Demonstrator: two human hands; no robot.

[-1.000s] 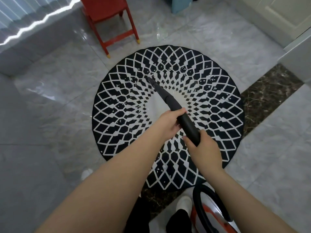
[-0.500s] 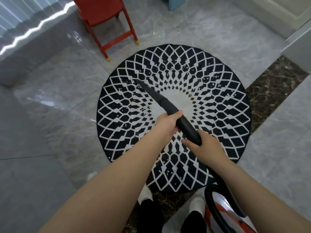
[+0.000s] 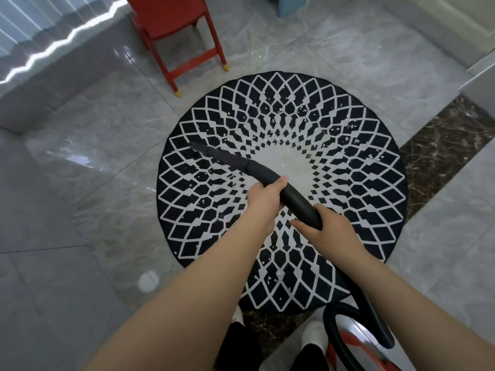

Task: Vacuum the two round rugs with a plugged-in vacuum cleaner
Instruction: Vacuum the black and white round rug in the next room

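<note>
Round rug (image 3: 348, 199), black w/ white diamond lattice, lies flat on the grey tile, roughly mid-room. Pale crumbs dot it, thickest from 12 to 3 o'clock of its centre; a few more at 6. Only this one rug is in sight; can't tell where the 2nd is.

Vacuum nozzle (image 3: 222, 156) slants down to the rug at abt 9–10 o'clock from centre, tip on or just above the pile – blurred, can't tell which. Left hand (image 3: 265, 198) is wrapped around the black wand, fingers curled under, thumb on top. Right hand (image 3: 330, 232) grips the wand lower down, fingers closed over it. Hose (image 3: 359, 311) loops back to the vacuum body (image 3: 356, 344), red & white, at 5 o'clock by the person's feet.

To do this pass well, I'd say: keep the tip flat to the pile, slow overlapping strokes, work clockwise toward the crumb-heavy 12–3 sector, then the near edge. A narrow nozzle means many passes. The rug looks thin, so it may lift or bunch under suction – a foot on the edge would help.

Around: red chair (image 3: 176, 36) at 11 o'clock, its front legs near the rug's rim but not on it; it may crowd strokes there. Dark marble strip (image 3: 442, 151) at 3 o'clock. Hose loop and body sit close behind – trip risk stepping back.
</note>
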